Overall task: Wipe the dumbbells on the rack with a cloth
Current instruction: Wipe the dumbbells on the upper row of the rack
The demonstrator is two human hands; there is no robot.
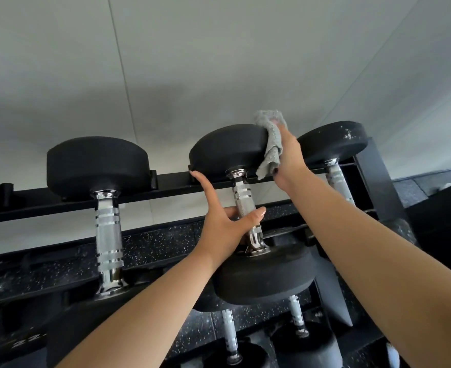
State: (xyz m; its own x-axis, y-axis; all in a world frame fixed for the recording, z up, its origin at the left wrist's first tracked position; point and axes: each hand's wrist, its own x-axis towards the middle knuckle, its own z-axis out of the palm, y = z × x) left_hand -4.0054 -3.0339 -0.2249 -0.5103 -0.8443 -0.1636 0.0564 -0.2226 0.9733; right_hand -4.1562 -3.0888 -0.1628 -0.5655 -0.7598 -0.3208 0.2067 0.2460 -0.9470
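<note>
Fingers (205, 188) of your left hand (224, 229) curl round the knurled handle of the middle dumbbell (264, 272). The thumb lies across the front, and the index finger is straight, reaching toward 12 o'clock to the rack (166, 187) rail. At 1 o'clock from it, your right hand (288, 155) grips the grey cloth (272, 144) and presses it on that dumbbell's far head. Its fingers are mostly hidden behind the fabric.

You look to be partway through. One head is under the cloth now. The right dumbbell (330, 140), at 3 o'clock, shows pale specks on its far head, so it likely needs wiping. Whether the left dumbbell (97, 160), at 9 o'clock, is done, you cannot tell.

Count: one cloth. On the lower tier, at 6 o'clock, are two handles (229, 333) and one more head at 7 o'clock. On the top tier are three whole dumbbells and a sliver of a fourth at the 9 o'clock edge.
</note>
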